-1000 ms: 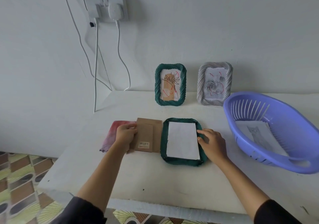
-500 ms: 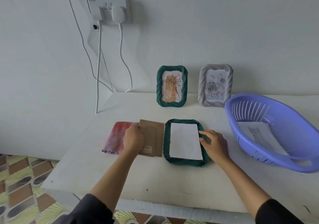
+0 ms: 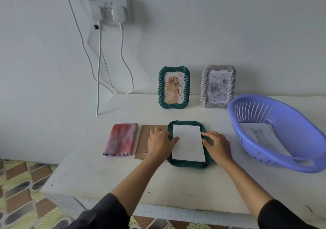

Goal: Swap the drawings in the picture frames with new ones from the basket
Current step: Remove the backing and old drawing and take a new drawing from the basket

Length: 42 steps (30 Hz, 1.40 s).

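On the white counter (image 3: 123,184), a face-down green frame (image 3: 187,164) is found nearest, with a white sheet (image 3: 187,143) laid in its recess. The left hand (image 3: 159,141) is rested relaxed across the frame's left rim, thumb tip on the sheet; the right hand (image 3: 216,145) is set on the right rim with bent fingers, and whether anything is gripped cannot be told. Just left of the frame a cardboard backing (image 3: 142,140) is laid flat, its small printed label too fine to be read, and beyond it a folded pink cloth (image 3: 121,139). Right of the frame, a cat drawing (image 3: 261,137) is held in a purple basket (image 3: 299,165). Behind the frame, a standing green frame (image 3: 173,87) with a flower drawing and a grey frame (image 3: 218,86) with roses are propped at the wall.
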### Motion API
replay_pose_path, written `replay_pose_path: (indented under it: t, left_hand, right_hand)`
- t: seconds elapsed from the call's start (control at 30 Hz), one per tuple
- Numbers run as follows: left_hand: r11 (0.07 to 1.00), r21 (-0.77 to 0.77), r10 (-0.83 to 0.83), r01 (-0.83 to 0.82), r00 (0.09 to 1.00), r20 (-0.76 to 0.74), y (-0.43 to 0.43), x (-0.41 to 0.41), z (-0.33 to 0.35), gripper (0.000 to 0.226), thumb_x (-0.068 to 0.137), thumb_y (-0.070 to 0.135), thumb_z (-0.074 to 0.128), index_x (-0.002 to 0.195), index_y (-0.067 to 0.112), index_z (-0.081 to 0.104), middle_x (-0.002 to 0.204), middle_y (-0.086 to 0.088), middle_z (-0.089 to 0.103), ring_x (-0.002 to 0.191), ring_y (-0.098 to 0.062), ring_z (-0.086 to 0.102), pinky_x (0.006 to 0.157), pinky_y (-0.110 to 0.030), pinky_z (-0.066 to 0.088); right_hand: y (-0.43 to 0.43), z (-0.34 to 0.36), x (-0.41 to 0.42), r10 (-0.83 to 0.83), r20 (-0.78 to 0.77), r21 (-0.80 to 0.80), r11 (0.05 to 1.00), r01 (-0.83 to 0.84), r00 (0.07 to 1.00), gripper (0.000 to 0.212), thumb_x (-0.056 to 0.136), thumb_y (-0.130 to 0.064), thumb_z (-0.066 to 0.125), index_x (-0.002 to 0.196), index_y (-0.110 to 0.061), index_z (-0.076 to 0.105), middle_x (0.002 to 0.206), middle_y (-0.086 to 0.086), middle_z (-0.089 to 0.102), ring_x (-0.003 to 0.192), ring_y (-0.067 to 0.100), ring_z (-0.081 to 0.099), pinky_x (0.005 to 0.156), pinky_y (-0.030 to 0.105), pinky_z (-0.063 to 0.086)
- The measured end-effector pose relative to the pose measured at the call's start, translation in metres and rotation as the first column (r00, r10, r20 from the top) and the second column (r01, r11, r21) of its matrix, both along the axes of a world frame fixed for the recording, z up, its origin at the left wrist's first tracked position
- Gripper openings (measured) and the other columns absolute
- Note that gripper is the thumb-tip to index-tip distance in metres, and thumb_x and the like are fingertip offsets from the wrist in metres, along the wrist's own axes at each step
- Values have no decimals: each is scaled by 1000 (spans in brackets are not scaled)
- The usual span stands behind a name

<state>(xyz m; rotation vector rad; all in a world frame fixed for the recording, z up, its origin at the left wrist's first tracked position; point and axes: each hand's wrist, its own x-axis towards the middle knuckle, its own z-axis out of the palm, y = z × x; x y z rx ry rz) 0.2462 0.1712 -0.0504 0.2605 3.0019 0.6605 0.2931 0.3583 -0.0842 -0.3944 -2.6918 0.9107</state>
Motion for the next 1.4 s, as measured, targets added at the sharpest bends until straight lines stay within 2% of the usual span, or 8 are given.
replay_pose_path:
  t: [0.27,0.6,0.7,0.8,0.93,1.1,1.27,1.4]
  left_hand:
    - [992,113,48,-51,998,33,0,0,-7,35,86,39,61,117,24,65,126,-5,54,120,-28,42,97,-35,37]
    - [873,458,125,-170,984,127,7,0,1,8,78,20,70,84,15,74,87,-1,67,94,-23,62,83,-35,53]
    - [762,617,74,-198,972,221,9,3,13,16,84,18,65,92,5,70,92,-5,66,84,-20,61,73,-28,51]
    - [678,705,17,-210,963,271,13,4,31,11,86,14,61,76,11,61,85,-7,64,79,-24,60,70,-31,54]
    - [620,749,-54,-234,939,338,28,10,42,9,86,2,59,80,6,54,90,-12,62,81,-27,62,64,-29,56]
    - [660,718,-121,-222,912,392,67,23,33,15,83,-6,58,96,1,53,95,-15,59,83,-29,60,65,-33,55]
    - [764,626,-122,-157,917,379,113,24,18,32,78,-7,56,60,14,41,72,-11,49,65,-22,48,53,-25,45]
    - [806,570,-79,-159,926,370,140,21,14,29,73,-4,56,58,14,39,58,-7,49,54,-22,49,51,-24,44]
  right_hand:
    - [0,0,1,7,11,9,1000,-7,1000,31,87,-18,57,117,-20,63,126,-2,59,119,21,49,98,31,37]
    - [-10,31,14,31,83,-175,984,-16,996,33,96,-19,41,125,-17,56,133,6,54,120,23,52,100,34,41]
    - [-17,55,34,3,-79,1,1000,-3,997,31,90,-10,51,119,-14,61,121,8,60,108,25,59,88,36,49]
    - [-10,92,57,-103,-286,213,962,168,953,35,83,-10,61,118,-12,60,116,10,60,108,30,56,82,37,47]
    - [27,116,71,-249,136,362,913,185,959,54,82,-27,64,130,-13,45,125,11,55,116,33,51,90,39,43]
    - [50,115,68,-139,241,188,978,94,961,43,77,-21,63,113,1,57,106,21,66,100,35,62,89,45,49]
    - [69,123,69,-78,198,125,991,54,977,44,77,-22,65,110,5,55,106,24,64,104,36,60,90,47,50]
    - [80,123,67,-1,190,123,992,-23,982,44,77,-22,65,109,6,55,101,26,65,101,36,60,86,46,50]
